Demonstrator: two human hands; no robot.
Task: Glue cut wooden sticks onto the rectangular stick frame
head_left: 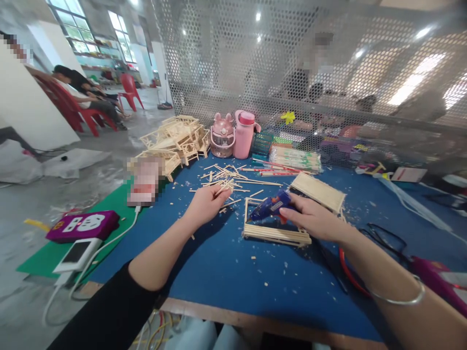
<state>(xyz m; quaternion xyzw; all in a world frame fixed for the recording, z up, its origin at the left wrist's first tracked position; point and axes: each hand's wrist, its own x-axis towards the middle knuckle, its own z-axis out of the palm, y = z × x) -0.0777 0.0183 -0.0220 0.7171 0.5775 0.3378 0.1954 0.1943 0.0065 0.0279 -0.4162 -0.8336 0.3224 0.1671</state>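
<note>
A: Largest item?
B: Table with blue top [233, 277]. At its far left corner, a stacked pile of pale wooden stick models [175, 136].

A: Next down?
B: Pale rectangular slatted wooden panel [316, 190], right of centre. Then the open rectangular frame of pale sticks [273, 234], lying mid-table towards the near edge, its near side built of several parallel sticks.

A: Hands?
B: Right hand [312, 218] curled closed round the handle of a blue glue gun [270, 206]; nozzle angled down by the frame's near left corner. Contact with the wood: cannot tell. Left hand [205, 204] almost closed, thumb and fingertips together at the scattered thin wooden sticks [260, 183]. Whether it grips one: cannot tell.

A: Technique, in your judgement?
B: Nozzle low, right at the joint; small, even bead. Excess would string or spread over the slats. Align each stick flush before the glue sets, press briefly, fingertips clear of the hot tip.

A: Smallest?
B: Wood chips [253, 257] near the frame; best kept off wet glue.
</note>
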